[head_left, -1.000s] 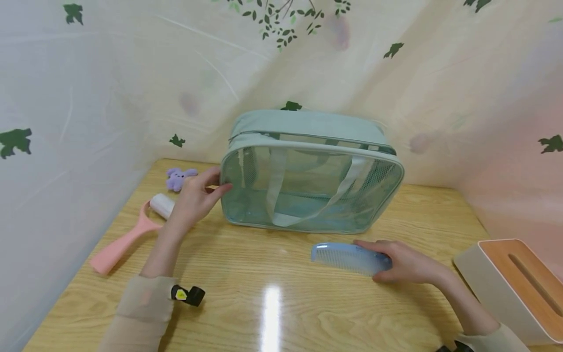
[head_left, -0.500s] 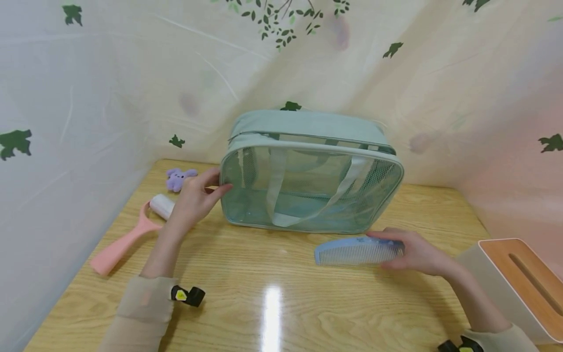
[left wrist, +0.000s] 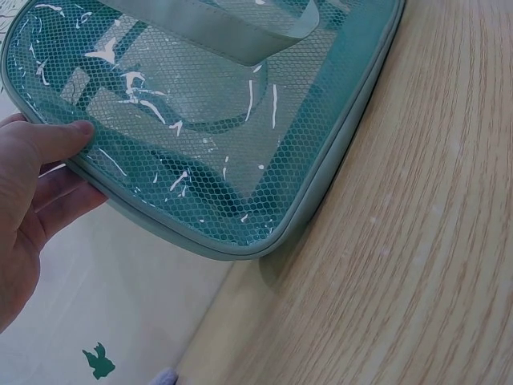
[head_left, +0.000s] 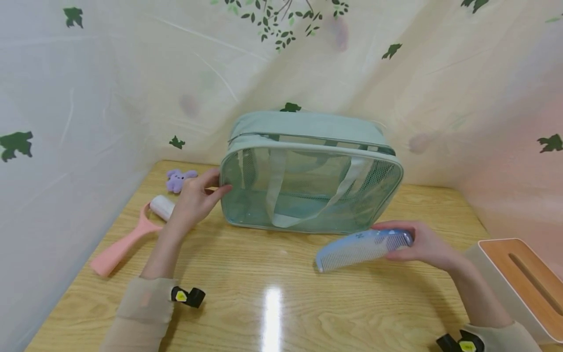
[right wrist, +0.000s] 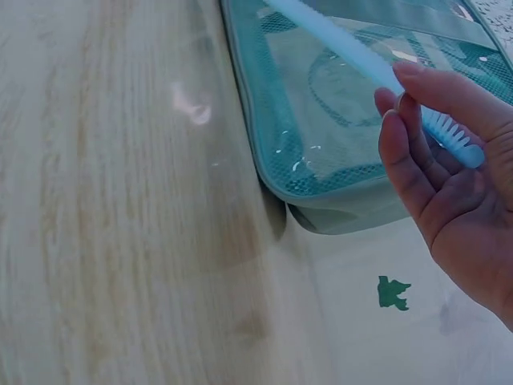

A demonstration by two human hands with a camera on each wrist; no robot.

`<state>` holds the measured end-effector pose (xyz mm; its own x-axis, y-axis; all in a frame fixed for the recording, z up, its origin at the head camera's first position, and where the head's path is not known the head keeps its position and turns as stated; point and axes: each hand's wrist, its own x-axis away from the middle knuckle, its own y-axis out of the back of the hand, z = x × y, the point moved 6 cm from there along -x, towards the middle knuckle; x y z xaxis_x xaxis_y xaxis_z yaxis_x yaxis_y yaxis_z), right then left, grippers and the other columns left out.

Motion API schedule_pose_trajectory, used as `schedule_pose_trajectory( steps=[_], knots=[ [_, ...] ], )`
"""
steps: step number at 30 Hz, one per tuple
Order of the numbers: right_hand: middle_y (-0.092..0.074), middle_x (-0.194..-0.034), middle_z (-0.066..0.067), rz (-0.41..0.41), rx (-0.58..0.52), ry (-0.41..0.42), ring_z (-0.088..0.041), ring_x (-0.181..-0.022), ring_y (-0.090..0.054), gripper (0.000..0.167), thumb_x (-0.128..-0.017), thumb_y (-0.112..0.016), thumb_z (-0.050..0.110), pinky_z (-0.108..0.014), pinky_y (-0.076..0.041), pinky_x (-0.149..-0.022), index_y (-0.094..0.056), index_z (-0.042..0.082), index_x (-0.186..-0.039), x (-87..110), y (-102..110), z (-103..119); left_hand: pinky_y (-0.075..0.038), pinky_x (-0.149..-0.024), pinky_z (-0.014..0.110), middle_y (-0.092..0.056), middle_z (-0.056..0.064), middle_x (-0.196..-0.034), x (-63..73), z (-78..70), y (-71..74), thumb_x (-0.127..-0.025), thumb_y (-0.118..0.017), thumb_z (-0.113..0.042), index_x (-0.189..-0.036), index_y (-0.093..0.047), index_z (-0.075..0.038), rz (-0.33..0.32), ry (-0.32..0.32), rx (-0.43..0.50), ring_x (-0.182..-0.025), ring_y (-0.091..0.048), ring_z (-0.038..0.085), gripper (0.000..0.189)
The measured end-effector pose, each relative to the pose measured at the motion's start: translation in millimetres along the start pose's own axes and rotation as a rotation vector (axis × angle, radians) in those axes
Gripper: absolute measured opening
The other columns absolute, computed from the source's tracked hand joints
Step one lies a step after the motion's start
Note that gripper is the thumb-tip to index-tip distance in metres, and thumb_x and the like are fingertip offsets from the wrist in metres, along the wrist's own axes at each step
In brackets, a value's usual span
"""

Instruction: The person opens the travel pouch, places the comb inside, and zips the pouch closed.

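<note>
A pale green see-through toiletry bag (head_left: 308, 186) stands upright at the back of the table, its strap handle hanging down the front and a gap showing along its top. My left hand (head_left: 193, 200) pinches the bag's left edge; in the left wrist view the thumb (left wrist: 68, 140) lies on the clear front panel, fingers behind. My right hand (head_left: 426, 247) holds a translucent blue comb (head_left: 352, 248) by its right end, in front of the bag's lower right corner. The comb's teeth face down and its free left end dips lower. In the right wrist view, thumb and fingertips pinch the comb (right wrist: 345, 44).
Left of the bag lie a purple plush toy (head_left: 178, 180), a white roll (head_left: 162, 207) and a pink Y-shaped handle (head_left: 125, 244). A white tissue box (head_left: 497, 278) with a wood-look lid stands at the right. A printed cloth (head_left: 198, 73) hangs behind the table.
My right hand has moved up and to the right with the comb, whose left end has tipped downward. The left hand and the bag have stayed in place.
</note>
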<state>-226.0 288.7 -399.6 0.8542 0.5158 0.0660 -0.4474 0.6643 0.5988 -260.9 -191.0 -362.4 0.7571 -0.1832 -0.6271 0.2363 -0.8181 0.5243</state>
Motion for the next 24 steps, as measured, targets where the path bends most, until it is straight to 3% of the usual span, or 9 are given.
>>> schedule_pose_trajectory(
  steps=[7, 13, 17, 21, 24],
  knots=[
    [-0.072, -0.119, 0.011, 0.02, -0.119, 0.154, -0.009, -0.093, -0.067, 0.057, -0.084, -0.074, -0.012, -0.028, -0.061, -0.072, -0.062, 0.001, -0.137, 3.7, 12.2, 16.0, -0.065, -0.066, 0.04, -0.079, 0.019, -0.103, -0.5, -0.4, -0.3, -0.089, -0.078, -0.001, -0.116, -0.07, -0.001, 0.001, 0.003, 0.002, -0.093, -0.078, 0.033, 0.028],
    [-0.072, -0.126, 0.009, -0.036, -0.127, 0.208, -0.008, -0.092, -0.07, 0.061, -0.08, -0.071, -0.021, -0.025, -0.062, -0.072, -0.062, 0.0, -0.137, 8.4, 36.8, 38.5, -0.065, -0.066, 0.04, -0.079, 0.019, -0.102, -1.5, -0.6, -0.4, -0.089, -0.078, -0.001, -0.116, -0.07, -0.001, 0.0, 0.002, 0.002, -0.092, -0.078, 0.033, 0.028],
    [-0.071, -0.129, 0.004, -0.082, -0.131, 0.269, -0.009, -0.092, -0.07, 0.064, -0.076, -0.071, -0.025, -0.024, -0.062, -0.07, -0.061, -0.005, -0.136, 9.6, 57.9, 55.5, -0.064, -0.066, 0.026, -0.079, 0.018, -0.102, -0.9, -0.6, -0.1, -0.089, -0.078, -0.001, -0.115, -0.07, -0.001, -0.002, 0.002, 0.004, -0.091, -0.078, 0.032, 0.028],
    [-0.071, -0.131, 0.002, -0.117, -0.175, 0.299, -0.01, -0.095, -0.07, 0.066, -0.075, -0.068, -0.029, -0.023, -0.063, -0.072, -0.061, -0.005, -0.136, 7.9, 73.5, 66.9, -0.056, -0.068, 0.007, -0.079, 0.019, -0.102, -0.1, -0.6, 0.1, -0.088, -0.078, 0.0, -0.116, -0.07, -0.001, -0.005, 0.001, 0.008, -0.091, -0.078, 0.033, 0.029],
    [-0.071, -0.13, -0.001, -0.137, -0.251, 0.324, -0.011, -0.098, -0.071, 0.067, -0.073, -0.065, -0.032, -0.022, -0.062, -0.074, -0.062, -0.006, -0.135, 4.9, 83.0, 75.0, -0.053, -0.068, 0.003, -0.079, 0.02, -0.102, -0.2, -1.0, -0.1, -0.088, -0.078, 0.0, -0.116, -0.07, 0.0, -0.002, 0.0, 0.011, -0.092, -0.078, 0.034, 0.028]
  ],
)
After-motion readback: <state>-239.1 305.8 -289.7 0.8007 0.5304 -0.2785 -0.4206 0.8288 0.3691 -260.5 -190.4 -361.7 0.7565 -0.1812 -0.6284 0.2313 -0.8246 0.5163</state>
